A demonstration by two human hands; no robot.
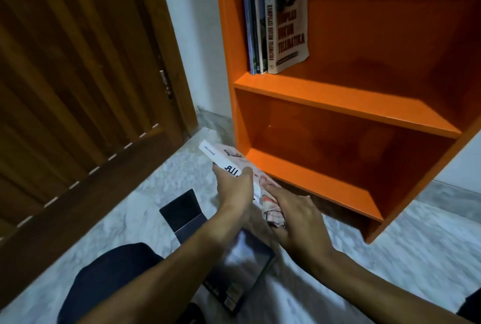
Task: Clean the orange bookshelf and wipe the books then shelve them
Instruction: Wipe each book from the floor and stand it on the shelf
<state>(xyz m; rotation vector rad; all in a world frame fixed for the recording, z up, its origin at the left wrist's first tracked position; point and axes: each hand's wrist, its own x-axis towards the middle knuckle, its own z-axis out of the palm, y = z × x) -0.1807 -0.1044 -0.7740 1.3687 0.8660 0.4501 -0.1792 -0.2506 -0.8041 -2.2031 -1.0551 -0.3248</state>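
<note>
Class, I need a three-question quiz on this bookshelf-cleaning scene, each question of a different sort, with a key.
1. True or false: the lower shelf of the orange bookshelf holds books.
2. Which hand grips the white book? A left, B right.
3. Fill in: the right hand presses a crumpled ___ against that book.

Key: 1 false; the shelved books stand on the upper shelf. 2 A, the left hand. 3 cloth.

brown wooden door [78,76], marble floor [416,250], white wall [192,37]
</note>
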